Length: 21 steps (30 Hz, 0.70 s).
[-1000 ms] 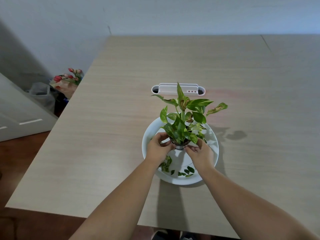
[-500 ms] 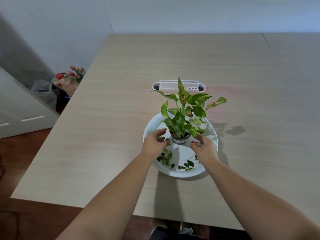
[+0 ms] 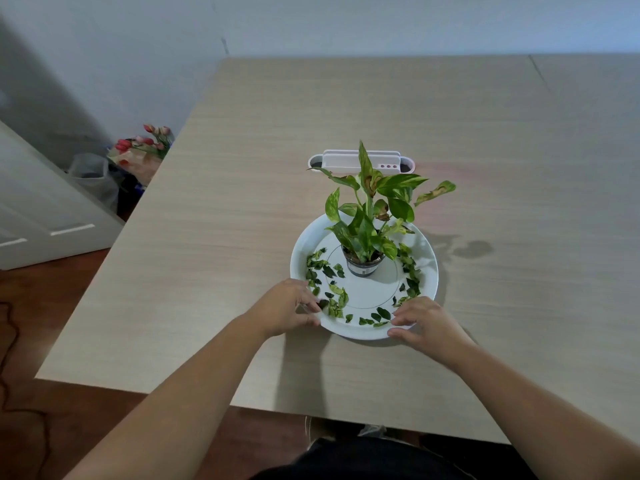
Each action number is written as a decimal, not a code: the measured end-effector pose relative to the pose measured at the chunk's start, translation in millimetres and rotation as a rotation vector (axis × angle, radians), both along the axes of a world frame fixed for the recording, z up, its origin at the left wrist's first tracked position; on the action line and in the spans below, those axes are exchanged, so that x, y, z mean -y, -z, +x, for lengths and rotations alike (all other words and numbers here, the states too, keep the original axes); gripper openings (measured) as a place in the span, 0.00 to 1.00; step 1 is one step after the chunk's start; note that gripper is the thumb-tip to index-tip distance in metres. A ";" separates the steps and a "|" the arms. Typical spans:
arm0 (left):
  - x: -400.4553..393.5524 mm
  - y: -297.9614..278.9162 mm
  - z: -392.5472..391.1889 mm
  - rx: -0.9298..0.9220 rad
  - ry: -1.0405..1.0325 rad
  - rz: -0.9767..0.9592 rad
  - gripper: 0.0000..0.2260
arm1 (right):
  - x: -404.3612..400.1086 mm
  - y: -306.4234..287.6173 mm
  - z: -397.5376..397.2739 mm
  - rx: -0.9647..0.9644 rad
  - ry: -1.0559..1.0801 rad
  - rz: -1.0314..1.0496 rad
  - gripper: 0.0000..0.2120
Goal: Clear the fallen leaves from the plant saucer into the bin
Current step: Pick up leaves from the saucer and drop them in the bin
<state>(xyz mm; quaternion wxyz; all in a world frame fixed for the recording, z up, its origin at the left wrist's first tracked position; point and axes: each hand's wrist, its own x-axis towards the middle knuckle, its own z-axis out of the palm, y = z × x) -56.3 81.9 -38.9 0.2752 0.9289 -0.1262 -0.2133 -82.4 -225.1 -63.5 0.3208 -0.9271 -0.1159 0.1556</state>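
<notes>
left hand (image 3: 287,308): at the near-left rim of the saucer (image 3: 431,268), fingers curled over the edge with the thumb beneath, so it looks to be gripping the rim.
right hand (image 3: 420,323): at the near-right rim, fingers bent and laid on the edge, thumb lower; touching for sure, but i can't tell if it has really closed on it.
what changed: a second ago both hands were up around the little pot (image 3: 363,266); they've dropped back to the saucer's near edge.
fallen leaves (image 3: 332,296): all in the saucer, scattered in a ring down the left, the front and the right of the pot.
plant (image 3: 372,216): upright in its pot, set back of centre on the saucer.
meaning: none cleared yet; i'd guess the saucer gets pulled closer or lifted.
bin (image 3: 91,176): probably that lined one on the floor, left of the table (image 3: 242,168), beside the tulips (image 3: 145,142).
behind: a white holder (image 3: 360,161).
</notes>
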 end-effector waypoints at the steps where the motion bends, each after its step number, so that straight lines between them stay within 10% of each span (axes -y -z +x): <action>1: -0.1 1.2 -0.6 0.016 -0.003 -0.002 0.14 | 0.6 0.7 -0.3 0.015 -0.009 0.014 0.10; 21: 55.7 18.6 15.8 -0.047 0.118 0.243 0.32 | -41.3 -0.1 33.9 -0.189 -0.060 -0.407 0.28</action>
